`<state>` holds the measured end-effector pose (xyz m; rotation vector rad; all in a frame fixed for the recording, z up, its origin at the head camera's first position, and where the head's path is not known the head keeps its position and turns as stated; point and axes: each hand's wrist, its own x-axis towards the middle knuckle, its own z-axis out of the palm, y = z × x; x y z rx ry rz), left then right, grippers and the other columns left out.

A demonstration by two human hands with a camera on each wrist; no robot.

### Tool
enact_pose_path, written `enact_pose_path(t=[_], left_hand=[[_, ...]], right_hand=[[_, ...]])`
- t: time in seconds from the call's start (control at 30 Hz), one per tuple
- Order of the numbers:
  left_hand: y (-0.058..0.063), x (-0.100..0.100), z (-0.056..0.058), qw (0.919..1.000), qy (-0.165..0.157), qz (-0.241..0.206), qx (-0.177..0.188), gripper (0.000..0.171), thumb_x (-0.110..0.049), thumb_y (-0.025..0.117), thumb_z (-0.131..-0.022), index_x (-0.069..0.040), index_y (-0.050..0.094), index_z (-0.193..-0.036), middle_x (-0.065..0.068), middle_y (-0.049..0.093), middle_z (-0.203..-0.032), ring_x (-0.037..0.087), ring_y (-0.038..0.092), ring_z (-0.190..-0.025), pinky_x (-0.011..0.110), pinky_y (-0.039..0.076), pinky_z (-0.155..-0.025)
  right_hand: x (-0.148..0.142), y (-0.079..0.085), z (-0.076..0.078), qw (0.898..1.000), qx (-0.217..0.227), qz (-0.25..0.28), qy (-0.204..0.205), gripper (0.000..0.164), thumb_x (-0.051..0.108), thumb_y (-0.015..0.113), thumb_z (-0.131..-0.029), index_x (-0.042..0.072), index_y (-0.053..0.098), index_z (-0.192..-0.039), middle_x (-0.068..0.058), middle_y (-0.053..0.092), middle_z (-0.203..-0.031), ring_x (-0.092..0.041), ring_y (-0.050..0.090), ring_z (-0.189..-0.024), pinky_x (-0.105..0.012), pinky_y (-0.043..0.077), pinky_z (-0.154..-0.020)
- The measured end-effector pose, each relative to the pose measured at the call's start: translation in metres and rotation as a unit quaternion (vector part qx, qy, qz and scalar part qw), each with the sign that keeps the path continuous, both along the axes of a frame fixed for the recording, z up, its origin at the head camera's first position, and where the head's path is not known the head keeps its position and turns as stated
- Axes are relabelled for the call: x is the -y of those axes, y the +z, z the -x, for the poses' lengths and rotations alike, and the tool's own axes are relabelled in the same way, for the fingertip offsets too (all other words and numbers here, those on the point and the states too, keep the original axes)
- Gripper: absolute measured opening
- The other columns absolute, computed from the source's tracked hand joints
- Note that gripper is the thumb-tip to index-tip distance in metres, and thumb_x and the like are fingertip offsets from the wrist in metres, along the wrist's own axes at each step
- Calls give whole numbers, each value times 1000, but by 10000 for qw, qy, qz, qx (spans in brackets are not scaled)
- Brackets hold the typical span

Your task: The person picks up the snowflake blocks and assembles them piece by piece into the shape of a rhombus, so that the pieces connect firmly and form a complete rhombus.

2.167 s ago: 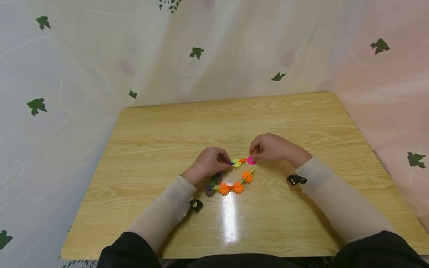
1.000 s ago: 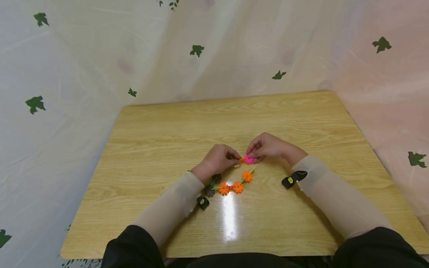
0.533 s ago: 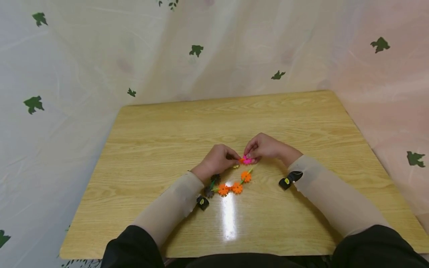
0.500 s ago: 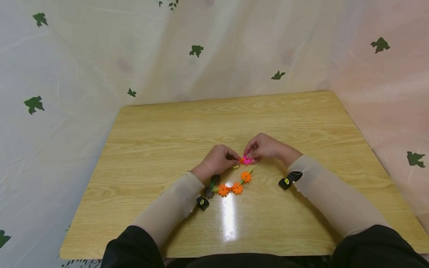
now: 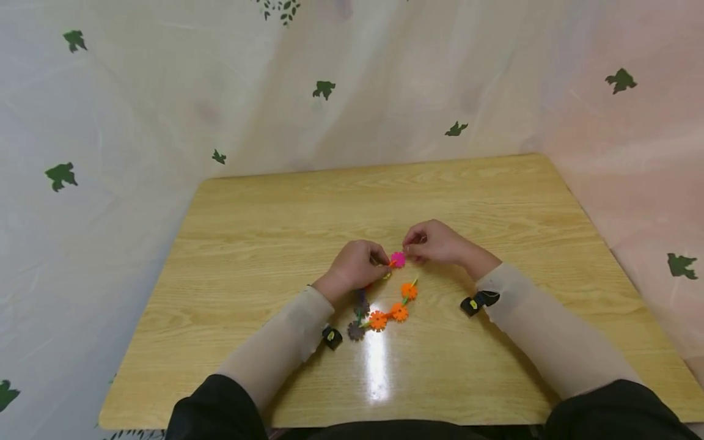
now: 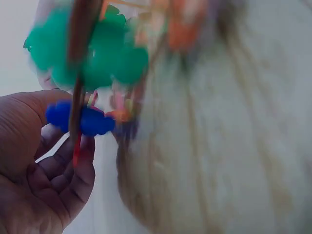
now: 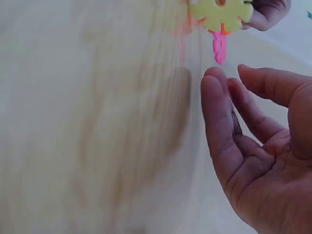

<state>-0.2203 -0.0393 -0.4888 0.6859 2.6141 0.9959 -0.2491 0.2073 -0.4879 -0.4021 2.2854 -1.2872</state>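
A curved chain of interlocking flower-shaped plastic discs lies in front of me. My left hand (image 5: 354, 266) pinches the chain near its far end, beside the pink disc (image 5: 398, 260). That pink disc stands out past the fingertips. To the right, my right hand (image 5: 437, 243) holds nothing; its thumb and fingers (image 7: 219, 122) are parted just short of the pink disc (image 7: 219, 48). The yellow disc (image 7: 222, 13) adjoins the pink one. In the left wrist view, the blue disc (image 6: 97, 121) and green disc (image 6: 114, 61) appear by the left hand, partly blurred.
The chain's nearer part has orange discs (image 5: 399, 312) and dark discs (image 5: 356, 330), with a light-coloured piece (image 5: 415, 281) at its right end. Everything is on a wooden table (image 5: 264, 226). Cloth with green bird shapes (image 5: 324, 89) hangs behind it.
My right hand has let go of the pink disc and drawn slightly right. The left hand keeps its pinch, while the nearer part of the chain has shifted right and toward me.
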Motion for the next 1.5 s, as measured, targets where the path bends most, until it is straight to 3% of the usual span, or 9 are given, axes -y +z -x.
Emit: enact_pose_path(t=[0.17, 0.37, 0.5, 0.6, 0.8, 1.03, 1.13, 1.23, 1.5], left_hand=[[1, 1, -1, 9994, 260, -118, 212, 14, -25, 84, -91, -19, 74, -83, -9, 72, -81, 8, 65, -70, 26, 54, -69], [2, 0, -2, 9982, 511, -25, 299, 19, -28, 84, -91, -18, 71, -81, -8, 70, -77, 9, 64, -66, 26, 54, -65], [4, -2, -5, 9984, 540, 120, 112, 21, -34, 84, -91, -20, 73, -80, -11, 69, -74, 8, 64, -66, 26, 54, -65], [7, 0, -7, 9986, 481, 200, 97, 22, -40, 82, -92, -20, 78, -82, -14, 70, -74, 7, 65, -69, 26, 55, -67], [10, 11, -1, 9969, 544, 55, 558, 25, -42, 70, -101, -19, 77, -95, -7, 71, -78, 12, 66, -69, 31, 55, -67], [4, 16, 13, 9914, 871, -436, 871, 25, -36, 62, -107, -12, 65, -115, 1, 71, -85, 17, 67, -67, 33, 55, -65], [0, 14, 17, 9866, 888, -780, 1126, 25, -28, 65, -105, -10, 67, -122, 1, 73, -89, 17, 70, -70, 32, 57, -66], [-3, 12, 19, 9811, 876, -962, 1431, 21, -21, 70, -102, -7, 73, -118, 2, 74, -88, 17, 71, -73, 30, 58, -67], [-8, 9, 19, 9579, 1075, -1637, 2098, 14, -9, 71, -101, 0, 77, -110, 9, 76, -95, 18, 74, -76, 29, 61, -70]], right_hand=[[-3, 13, -10, 9980, -218, -539, 261, 22, 25, 75, -99, 7, 68, -88, -12, 67, -76, -25, 63, -64, -31, 49, -55], [-5, 21, -19, 9921, -275, -1116, 505, 31, 39, 81, -93, 12, 71, -85, -8, 68, -74, -23, 64, -61, -32, 49, -55], [-2, 18, -20, 9904, -393, -1180, 600, 23, 33, 81, -93, 13, 73, -83, -4, 70, -73, -19, 64, -59, -32, 49, -56], [2, 17, -20, 9875, -742, -1197, 703, 17, 27, 80, -94, 15, 75, -83, 0, 71, -73, -17, 63, -60, -33, 51, -59], [14, 18, -21, 9782, -1353, -1407, 709, 12, 26, 80, -93, 20, 76, -83, 8, 70, -76, -14, 64, -68, -36, 54, -68], [24, 21, -24, 9730, -1659, -1454, 680, 12, 25, 79, -93, 21, 76, -83, 9, 70, -77, -13, 63, -71, -36, 54, -70], [28, 21, -24, 9725, -1725, -1410, 674, 12, 24, 80, -93, 21, 76, -82, 9, 69, -75, -13, 64, -70, -36, 54, -70], [31, 20, -25, 9730, -1746, -1337, 706, 12, 22, 81, -93, 20, 76, -82, 10, 69, -75, -13, 64, -70, -36, 55, -69], [35, 16, -24, 9743, -1721, -1274, 704, 14, 19, 81, -92, 20, 75, -79, 9, 69, -74, -12, 63, -68, -34, 55, -67]])
